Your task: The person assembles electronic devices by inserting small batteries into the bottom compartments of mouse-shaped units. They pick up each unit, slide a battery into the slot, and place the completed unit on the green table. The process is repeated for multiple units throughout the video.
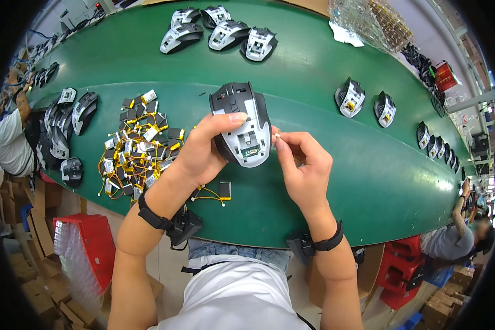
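My left hand point(203, 146) grips a part-assembled computer mouse point(257, 144), black and light grey, its thumb lying across the face with the openings. A small green circuit board point(251, 152) shows in the opening at the mouse's near end. Just right of the mouse, my right hand point(308, 168) pinches a small white connector point(276, 136) between thumb and forefinger. Whatever else lies inside its curled fingers is mostly hidden. To the left of my left hand spreads a heap of small wired batteries point(140, 146); one loose battery point(224, 190) lies nearer the table's front edge.
The green table point(379, 181) carries several mice point(225, 35) at the far side, a stack of mice point(60, 126) at left, and a pair point(350, 99) at right with yellow-wrapped parts inside. Red stools point(88, 245) stand below. Other people point(16, 137) sit at both ends.
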The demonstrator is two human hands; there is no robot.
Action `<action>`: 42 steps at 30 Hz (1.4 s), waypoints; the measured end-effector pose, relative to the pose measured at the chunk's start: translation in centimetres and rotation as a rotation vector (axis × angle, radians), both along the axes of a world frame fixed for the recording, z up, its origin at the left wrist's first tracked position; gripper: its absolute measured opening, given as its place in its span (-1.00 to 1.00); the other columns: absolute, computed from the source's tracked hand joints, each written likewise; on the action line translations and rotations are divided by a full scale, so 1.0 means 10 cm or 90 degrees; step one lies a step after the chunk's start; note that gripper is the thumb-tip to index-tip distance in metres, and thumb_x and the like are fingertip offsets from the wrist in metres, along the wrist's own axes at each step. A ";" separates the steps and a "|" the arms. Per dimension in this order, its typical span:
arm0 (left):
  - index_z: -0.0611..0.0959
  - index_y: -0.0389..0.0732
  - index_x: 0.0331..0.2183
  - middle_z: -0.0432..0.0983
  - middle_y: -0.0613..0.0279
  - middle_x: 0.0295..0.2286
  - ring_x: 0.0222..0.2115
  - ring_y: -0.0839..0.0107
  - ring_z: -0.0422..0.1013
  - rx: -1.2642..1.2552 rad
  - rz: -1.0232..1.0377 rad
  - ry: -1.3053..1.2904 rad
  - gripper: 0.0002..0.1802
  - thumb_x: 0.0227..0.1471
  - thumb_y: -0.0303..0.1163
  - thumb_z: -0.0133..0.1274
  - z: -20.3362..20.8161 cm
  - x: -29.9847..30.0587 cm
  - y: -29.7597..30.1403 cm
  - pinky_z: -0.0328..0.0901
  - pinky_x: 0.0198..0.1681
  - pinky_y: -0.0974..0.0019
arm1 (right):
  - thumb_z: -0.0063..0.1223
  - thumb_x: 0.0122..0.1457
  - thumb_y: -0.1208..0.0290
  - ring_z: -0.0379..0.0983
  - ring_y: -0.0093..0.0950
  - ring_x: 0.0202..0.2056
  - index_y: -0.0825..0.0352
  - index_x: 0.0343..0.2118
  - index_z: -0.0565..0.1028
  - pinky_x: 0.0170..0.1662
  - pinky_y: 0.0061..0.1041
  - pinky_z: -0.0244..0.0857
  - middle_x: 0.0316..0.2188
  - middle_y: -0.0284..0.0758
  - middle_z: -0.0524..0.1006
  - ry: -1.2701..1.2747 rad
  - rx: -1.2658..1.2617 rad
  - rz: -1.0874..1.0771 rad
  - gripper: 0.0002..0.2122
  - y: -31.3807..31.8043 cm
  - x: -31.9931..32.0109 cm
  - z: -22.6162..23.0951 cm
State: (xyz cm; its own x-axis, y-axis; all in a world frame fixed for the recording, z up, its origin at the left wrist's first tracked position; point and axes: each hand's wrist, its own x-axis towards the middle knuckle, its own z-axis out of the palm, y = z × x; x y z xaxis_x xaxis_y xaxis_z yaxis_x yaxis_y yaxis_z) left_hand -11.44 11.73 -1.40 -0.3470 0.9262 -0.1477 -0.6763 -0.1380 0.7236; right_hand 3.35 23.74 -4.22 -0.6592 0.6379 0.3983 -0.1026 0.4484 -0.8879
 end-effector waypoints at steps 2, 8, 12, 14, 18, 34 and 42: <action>0.49 -0.43 -0.06 0.51 -0.27 -0.14 -0.12 0.02 0.51 -0.009 0.001 0.014 -0.50 0.06 -0.24 -0.03 -0.01 0.01 -0.01 0.38 0.04 0.07 | 0.15 0.12 0.59 0.41 -0.64 -0.58 0.44 -0.41 0.55 -0.51 -0.68 0.29 -0.47 -0.27 0.60 0.016 0.103 -0.032 -0.97 -0.01 -0.02 0.10; 0.43 -0.41 0.00 0.51 -0.25 -0.14 -0.11 0.00 0.50 -0.006 -0.012 0.056 -0.44 0.05 -0.23 -0.01 0.03 0.04 0.00 0.39 0.03 0.08 | 0.18 0.12 0.57 0.32 -0.76 -0.59 0.42 -0.35 0.60 -0.56 -0.71 0.16 -0.49 -0.40 0.57 0.032 -0.087 -0.059 -0.94 0.03 0.04 0.05; 0.42 -0.38 0.00 0.50 -0.23 -0.12 -0.10 0.00 0.49 -0.017 0.007 0.063 -0.48 0.03 -0.31 0.02 0.05 0.04 -0.02 0.39 0.02 0.06 | 0.20 0.07 0.60 0.29 -0.75 -0.62 0.38 -0.37 0.62 -0.58 -0.71 0.14 -0.49 -0.40 0.56 0.005 -0.066 -0.050 -0.94 0.05 0.06 0.12; 0.41 -0.36 0.01 0.49 -0.23 -0.10 -0.10 0.02 0.49 0.001 0.043 0.052 -0.48 0.01 -0.37 0.05 0.00 0.02 -0.01 0.39 0.02 0.05 | 0.22 0.02 0.60 0.30 -0.71 -0.64 0.35 -0.40 0.62 -0.59 -0.69 0.16 -0.49 -0.38 0.56 -0.021 0.085 -0.035 -0.93 0.00 0.09 0.24; 0.41 -0.33 0.00 0.48 -0.18 -0.09 -0.10 0.04 0.49 0.006 0.048 0.041 -0.48 -0.03 -0.42 0.10 -0.01 -0.01 -0.02 0.40 0.02 0.05 | 0.25 -0.07 0.60 0.32 -0.66 -0.66 0.31 -0.45 0.61 -0.63 -0.65 0.18 -0.49 -0.36 0.55 -0.052 0.229 0.005 -0.90 -0.16 0.12 0.33; 0.51 -0.28 -0.11 0.57 -0.03 -0.21 -0.23 0.27 0.54 -0.049 0.002 0.024 -0.61 0.11 -0.20 0.04 -0.05 -0.03 0.01 0.43 -0.10 0.21 | 0.23 -0.04 0.66 0.30 -0.59 -0.66 0.36 -0.44 0.52 -0.62 -0.63 0.16 -0.54 -0.36 0.52 -0.015 0.269 -0.017 -0.88 -0.13 -0.01 0.17; 0.54 -0.26 -0.14 0.59 0.06 -0.27 -0.26 0.35 0.54 -0.108 0.004 0.095 -0.54 0.19 -0.04 -0.06 -0.08 -0.02 0.00 0.44 -0.15 0.26 | 0.23 -0.11 0.68 0.35 -0.59 -0.63 0.32 -0.45 0.52 -0.62 -0.62 0.17 -0.59 -0.42 0.49 -0.079 0.290 -0.024 -0.84 -0.20 0.04 0.23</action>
